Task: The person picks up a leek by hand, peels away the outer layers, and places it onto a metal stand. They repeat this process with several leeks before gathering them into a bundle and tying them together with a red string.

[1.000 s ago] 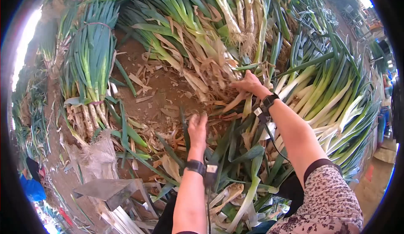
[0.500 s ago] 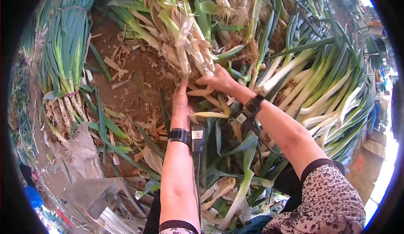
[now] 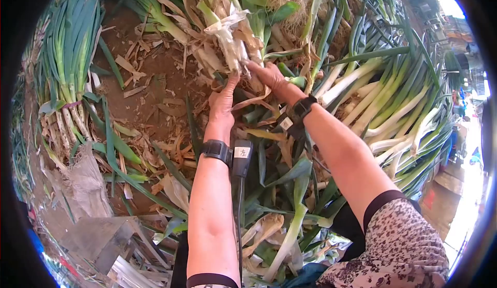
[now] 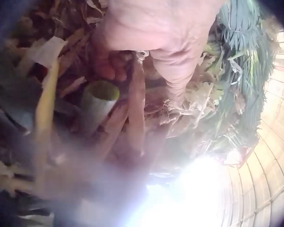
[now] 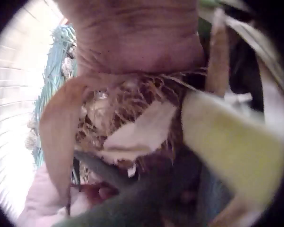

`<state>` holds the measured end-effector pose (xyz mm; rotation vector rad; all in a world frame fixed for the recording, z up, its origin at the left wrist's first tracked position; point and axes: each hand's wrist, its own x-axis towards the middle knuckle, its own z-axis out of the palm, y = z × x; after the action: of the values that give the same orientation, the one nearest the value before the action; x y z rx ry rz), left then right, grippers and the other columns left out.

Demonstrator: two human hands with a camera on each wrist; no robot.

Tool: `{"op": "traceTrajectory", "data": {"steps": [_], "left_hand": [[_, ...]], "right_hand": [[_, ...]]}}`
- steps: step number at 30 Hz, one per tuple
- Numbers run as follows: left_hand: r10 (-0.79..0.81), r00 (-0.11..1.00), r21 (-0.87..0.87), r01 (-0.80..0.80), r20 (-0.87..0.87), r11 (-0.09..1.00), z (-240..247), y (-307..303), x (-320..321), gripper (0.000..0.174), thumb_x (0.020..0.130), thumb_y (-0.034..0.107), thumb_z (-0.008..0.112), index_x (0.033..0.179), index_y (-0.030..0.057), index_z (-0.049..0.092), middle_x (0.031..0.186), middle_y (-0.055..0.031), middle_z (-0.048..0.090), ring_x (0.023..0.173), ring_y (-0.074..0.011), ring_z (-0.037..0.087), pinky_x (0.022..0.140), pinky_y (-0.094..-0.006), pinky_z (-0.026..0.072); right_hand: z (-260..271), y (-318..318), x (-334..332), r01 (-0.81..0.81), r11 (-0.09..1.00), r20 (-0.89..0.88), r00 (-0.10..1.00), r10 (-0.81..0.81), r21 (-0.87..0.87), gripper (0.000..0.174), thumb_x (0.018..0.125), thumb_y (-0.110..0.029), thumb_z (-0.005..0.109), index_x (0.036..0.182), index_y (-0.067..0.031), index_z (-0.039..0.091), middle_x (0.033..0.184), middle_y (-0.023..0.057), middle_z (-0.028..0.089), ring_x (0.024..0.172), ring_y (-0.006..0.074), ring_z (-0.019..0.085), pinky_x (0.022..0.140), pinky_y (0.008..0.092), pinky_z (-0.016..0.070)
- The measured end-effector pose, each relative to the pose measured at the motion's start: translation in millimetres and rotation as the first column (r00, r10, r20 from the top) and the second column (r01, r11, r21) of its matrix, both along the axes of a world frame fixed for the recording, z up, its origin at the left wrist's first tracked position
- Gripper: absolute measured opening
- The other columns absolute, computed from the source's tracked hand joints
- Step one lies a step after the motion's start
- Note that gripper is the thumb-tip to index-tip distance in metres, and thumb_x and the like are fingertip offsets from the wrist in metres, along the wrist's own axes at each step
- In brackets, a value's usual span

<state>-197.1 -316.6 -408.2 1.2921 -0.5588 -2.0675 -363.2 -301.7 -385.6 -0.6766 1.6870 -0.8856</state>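
Observation:
Both hands are at the root ends of a loose bunch of green onions [image 3: 225, 39] with dry, papery outer skins. My left hand [image 3: 221, 104] grips the bunch from the left side; in the left wrist view its thumb and fingers curve down round the root ends. From the right, my right hand [image 3: 275, 82] holds the same lower ends, its fingers across the pale stalks. Brown stringy roots [image 5: 153, 94] show just below the palm in the right wrist view. A hollow cut leaf [image 4: 99, 97] stands close by the left fingers.
A tied bundle of green onions [image 3: 72, 65] lies at the left. Loose onions with white stalks [image 3: 383, 101] are heaped at the right. Dry peelings [image 3: 137, 75] litter the brown ground. A metal stand [image 3: 98, 239] is at the lower left, with trimmed leaves [image 3: 292, 226] near the person's legs.
The left hand has moved forward from the peelings to the bunch. The right hand has drawn left with the root ends, and both hands have come together there. The head view has shifted.

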Motion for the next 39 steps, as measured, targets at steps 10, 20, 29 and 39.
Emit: {"op": "traceTrajectory", "data": {"steps": [10, 20, 29, 39], "left_hand": [[0.150, 0.987, -0.074, -0.155, -0.064, 0.985, 39.4, 23.2, 66.1, 0.071, 0.088, 0.060, 0.047, 0.132, 0.0046, 0.044, 0.129, -0.0072, 0.052, 0.115, -0.0213, 0.053, 0.097, -0.0365, 0.0434], [0.397, 0.867, 0.075, -0.437, 0.301, 0.896, 62.3, 182.9, 86.5, 0.067, 0.087, 0.046, 0.058, 0.120, -0.0117, 0.051, 0.118, -0.0123, 0.056, 0.098, -0.0196, 0.057, 0.085, -0.0333, 0.0463], [0.313, 0.885, 0.000, -0.333, 0.344, 0.943, 63.1, 273.6, 109.6, 0.064, 0.085, 0.036, 0.065, 0.128, -0.0075, 0.045, 0.122, -0.0130, 0.055, 0.105, -0.0204, 0.054, 0.089, -0.0336, 0.0439], [0.412, 0.734, -0.592, -0.016, 0.540, 0.806, 148.9, 275.7, 110.0, 0.037, 0.087, 0.022, 0.064, 0.111, -0.0050, 0.056, 0.098, -0.0173, 0.063, 0.085, -0.0281, 0.062, 0.078, -0.0339, 0.0490]], "right_hand": [[50.4, 17.9, 102.5, -0.023, 0.988, 0.320, 0.945, 0.072, -0.154, 0.044, 0.076, -0.031, 0.066, 0.105, 0.0010, 0.064, 0.094, 0.0089, 0.067, 0.084, 0.0152, 0.062, 0.074, 0.0298, 0.0494], [50.4, 156.4, 141.5, -0.196, 0.979, -0.066, 0.979, 0.193, -0.048, 0.053, 0.075, -0.035, 0.066, 0.114, -0.0015, 0.058, 0.102, 0.0127, 0.066, 0.093, 0.0198, 0.062, 0.084, 0.0335, 0.0479], [28.9, 237.1, 125.1, -0.220, 0.974, -0.288, 0.931, 0.225, 0.047, 0.071, 0.079, -0.057, 0.061, 0.108, 0.0075, 0.056, 0.103, 0.0320, 0.060, 0.103, 0.0415, 0.057, 0.088, 0.0439, 0.0448], [177.0, 255.6, 136.3, -0.167, 0.986, -0.210, 0.965, 0.159, -0.020, 0.035, 0.073, -0.029, 0.060, 0.081, 0.0056, 0.061, 0.077, 0.0259, 0.063, 0.075, 0.0387, 0.063, 0.070, 0.0430, 0.0504]]}}
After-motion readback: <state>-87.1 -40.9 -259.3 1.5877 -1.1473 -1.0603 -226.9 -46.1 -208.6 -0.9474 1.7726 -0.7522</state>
